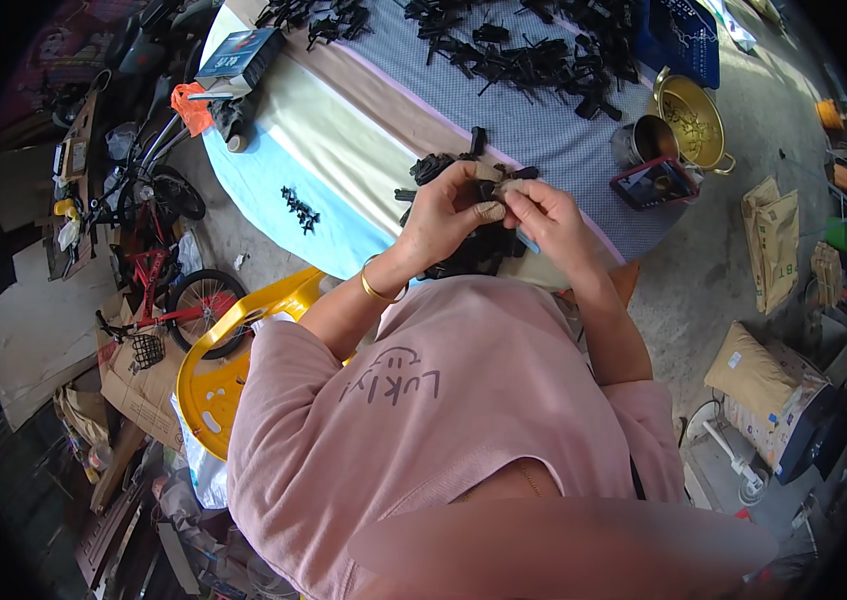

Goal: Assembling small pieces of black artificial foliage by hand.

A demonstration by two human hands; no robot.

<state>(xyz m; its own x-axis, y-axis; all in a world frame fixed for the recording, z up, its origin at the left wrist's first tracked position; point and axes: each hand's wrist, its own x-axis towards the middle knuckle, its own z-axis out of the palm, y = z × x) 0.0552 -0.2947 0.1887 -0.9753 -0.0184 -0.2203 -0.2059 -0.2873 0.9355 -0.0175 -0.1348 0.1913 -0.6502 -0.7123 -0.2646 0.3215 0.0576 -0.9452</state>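
Over the near edge of the table, my left hand (446, 215) and my right hand (550, 220) meet fingertip to fingertip. My left thumb and fingers pinch a small black part (488, 189), mostly covered by the fingers. The right thumb and forefinger are pressed together against its right end; what they grip is too small to make out. Directly below and around both hands lies a pile of black parts (468, 255), one small black piece (478, 140) standing out beyond it. A gold-coloured bangle circles my left wrist.
Black parts (533, 65) heap at the table's far side; a small cluster (300, 211) lies left. At right are a gold colander (688, 120), metal cup (651, 138), phone (655, 184) and blue basket (681, 40). A box (241, 55) sits far left; a yellow chair (205, 400) stands beside me.
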